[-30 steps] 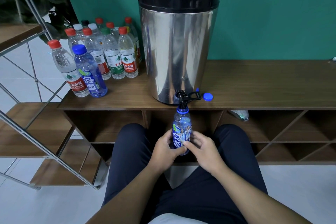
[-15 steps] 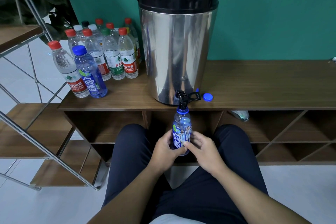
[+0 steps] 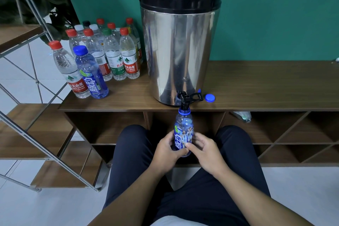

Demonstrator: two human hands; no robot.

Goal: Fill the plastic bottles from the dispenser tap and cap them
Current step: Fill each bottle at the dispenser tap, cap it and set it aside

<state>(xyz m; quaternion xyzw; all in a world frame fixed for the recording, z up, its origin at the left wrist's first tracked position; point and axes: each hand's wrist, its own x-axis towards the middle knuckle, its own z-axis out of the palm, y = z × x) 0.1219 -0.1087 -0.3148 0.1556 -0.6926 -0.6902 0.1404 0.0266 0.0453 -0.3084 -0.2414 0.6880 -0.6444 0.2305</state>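
Observation:
A blue plastic bottle (image 3: 183, 130) stands upright between my knees, its open mouth right under the black tap (image 3: 185, 98) of the steel dispenser (image 3: 179, 46). My left hand (image 3: 167, 149) grips the bottle's lower left side. My right hand (image 3: 203, 149) holds its right side, fingers curled round the label. The bottle's blue cap (image 3: 209, 98) lies on the wooden shelf top beside the tap's lever.
Several capped bottles (image 3: 111, 55) stand on the wooden shelf top (image 3: 266, 86) left of the dispenser, a blue one (image 3: 90, 75) in front. A metal-framed shelf rack (image 3: 36, 134) stands at the left. Open cubbies run under the shelf top.

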